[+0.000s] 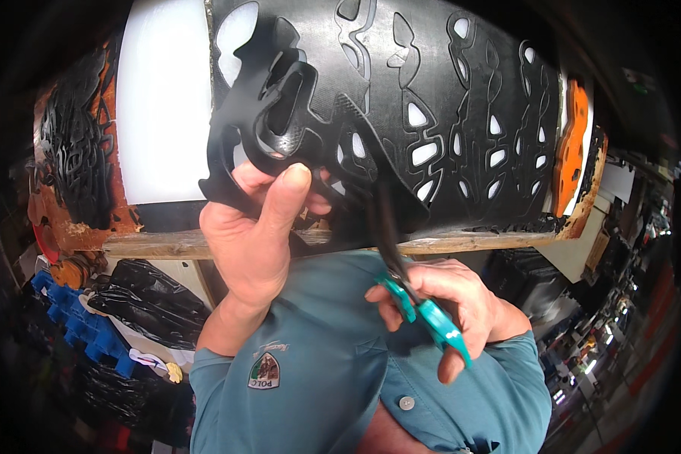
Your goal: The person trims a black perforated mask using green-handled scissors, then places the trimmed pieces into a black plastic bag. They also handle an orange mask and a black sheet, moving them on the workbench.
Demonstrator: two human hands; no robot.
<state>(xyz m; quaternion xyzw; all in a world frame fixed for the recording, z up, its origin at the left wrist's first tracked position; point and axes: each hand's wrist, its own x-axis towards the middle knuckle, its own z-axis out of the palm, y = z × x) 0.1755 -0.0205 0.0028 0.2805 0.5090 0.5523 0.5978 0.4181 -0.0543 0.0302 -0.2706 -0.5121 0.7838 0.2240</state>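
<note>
My left hand (253, 219) is closed on a black rubber cutout piece (276, 106), its thumb pressed on the front. The piece has curved arms and several openings, and is raised above the table. In my right hand (461, 291) is a pair of scissors (439, 327) with green handles, fingers through the loops. Their dark blades are blurred and point up at the lower right part of the rubber piece; whether they touch it I cannot tell. Beneath lies a large black rubber sheet (424, 83) with rows of cut shapes, white showing through some openings.
A white board (165, 102) lies on the table left of the sheet. Beyond it is a pile of black rubber pieces (76, 136). An orange cutout template (572, 147) stands at the right end. The wooden table edge (461, 242) runs in front of me. Blue crates (83, 321) are low at left.
</note>
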